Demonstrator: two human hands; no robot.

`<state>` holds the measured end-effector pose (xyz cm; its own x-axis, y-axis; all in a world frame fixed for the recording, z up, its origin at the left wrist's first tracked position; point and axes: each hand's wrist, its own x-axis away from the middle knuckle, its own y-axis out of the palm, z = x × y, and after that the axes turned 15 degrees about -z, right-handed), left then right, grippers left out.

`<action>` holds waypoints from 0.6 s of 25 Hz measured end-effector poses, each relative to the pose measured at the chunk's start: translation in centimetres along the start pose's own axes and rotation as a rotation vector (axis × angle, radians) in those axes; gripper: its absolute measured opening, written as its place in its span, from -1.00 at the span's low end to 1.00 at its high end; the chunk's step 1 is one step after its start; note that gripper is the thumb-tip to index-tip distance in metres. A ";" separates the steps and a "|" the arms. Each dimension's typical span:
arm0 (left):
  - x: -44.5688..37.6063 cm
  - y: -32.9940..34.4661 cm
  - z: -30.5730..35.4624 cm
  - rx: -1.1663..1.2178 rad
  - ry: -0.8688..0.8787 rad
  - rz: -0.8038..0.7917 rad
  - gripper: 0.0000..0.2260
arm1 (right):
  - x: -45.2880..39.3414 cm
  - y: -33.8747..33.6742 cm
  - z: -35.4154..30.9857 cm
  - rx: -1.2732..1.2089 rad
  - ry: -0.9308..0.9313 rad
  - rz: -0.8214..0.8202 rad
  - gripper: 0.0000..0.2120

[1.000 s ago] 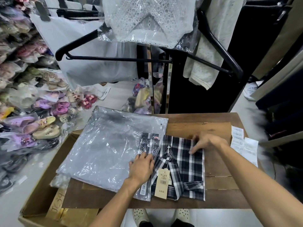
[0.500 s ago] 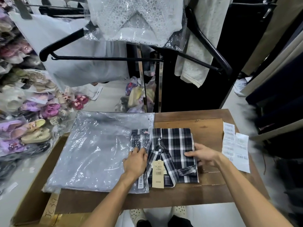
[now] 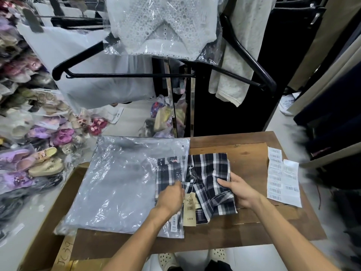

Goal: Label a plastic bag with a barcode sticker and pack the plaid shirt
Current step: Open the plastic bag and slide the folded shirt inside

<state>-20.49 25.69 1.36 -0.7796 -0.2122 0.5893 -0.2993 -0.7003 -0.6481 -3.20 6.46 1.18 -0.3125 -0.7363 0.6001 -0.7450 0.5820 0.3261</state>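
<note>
A folded dark plaid shirt [image 3: 207, 173] lies on the wooden table [image 3: 248, 149], its left part inside the mouth of a clear plastic bag [image 3: 121, 182]. A tan price tag [image 3: 189, 209] hangs from the shirt. A white barcode sticker [image 3: 173, 222] sits on the bag's near right corner. My left hand [image 3: 172, 196] rests on the bag's open edge, over the shirt. My right hand [image 3: 240, 190] grips the shirt's right side, with the fabric bunched under the fingers.
A sheet of barcode stickers [image 3: 283, 177] lies at the table's right side. An open cardboard box [image 3: 48, 237] stands under the bag at the left. Bagged shoes [image 3: 41, 163] pile up further left. Hangers and bagged garments [image 3: 162, 26] hang above the table's far edge.
My right hand has moved from the shirt's far right corner to its near right side and now bunches the fabric. The shirt has slid slightly further into the bag.
</note>
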 end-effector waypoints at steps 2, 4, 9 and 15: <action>0.3 -0.2 0.1 0.027 0.029 -0.013 -0.77 | -0.7 0.7 0.1 -0.043 0.006 0.067 -0.76; 0.6 -0.5 0.3 0.028 0.049 -0.023 -0.76 | -1.5 1.1 0.6 -0.013 0.001 0.154 -0.75; 0.6 -0.4 0.2 -0.026 0.040 -0.026 -0.83 | -1.4 1.7 0.7 0.340 0.084 0.074 -0.62; 0.7 0.4 0.8 -0.087 -0.027 0.036 -0.86 | -1.4 0.0 0.6 0.598 0.105 0.361 -0.35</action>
<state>-20.73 24.71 1.93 -0.7761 -0.2548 0.5769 -0.3191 -0.6304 -0.7076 -3.08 7.32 -0.10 -0.5650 -0.4783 0.6723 -0.8110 0.4718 -0.3459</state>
